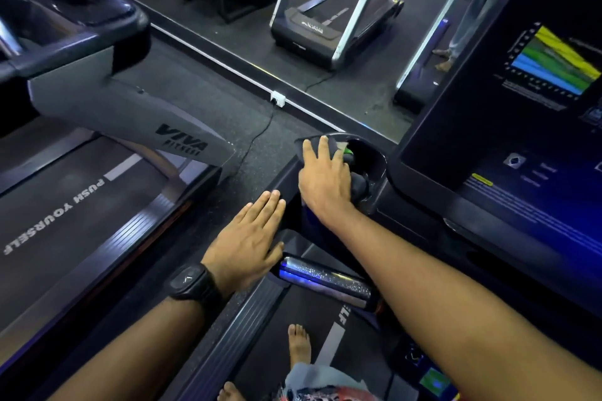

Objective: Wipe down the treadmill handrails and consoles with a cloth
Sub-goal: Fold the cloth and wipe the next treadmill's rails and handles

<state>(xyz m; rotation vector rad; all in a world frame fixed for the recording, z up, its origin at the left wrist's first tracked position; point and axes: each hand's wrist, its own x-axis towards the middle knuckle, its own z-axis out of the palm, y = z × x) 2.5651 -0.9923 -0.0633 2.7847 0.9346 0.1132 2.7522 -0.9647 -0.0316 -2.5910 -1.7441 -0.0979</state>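
Observation:
My right hand [325,179] presses a dark grey cloth [325,144] flat onto the left corner of the treadmill console, at the rim of a black cup holder [374,159]. Part of the cloth bunches down inside the holder beside something green. My left hand [250,238] lies flat with straight fingers held together, just left of the console edge and above the handrail's chrome grip [325,278]. It holds nothing. The console screen [521,107] glows to the right with coloured bands.
A second treadmill [97,192] marked "PUSH YOURSELF" stands on the left across a narrow strip of floor. A wall mirror [325,26] ahead reflects the machines. A cable runs from a white socket [277,98]. My bare feet [298,345] stand on the belt.

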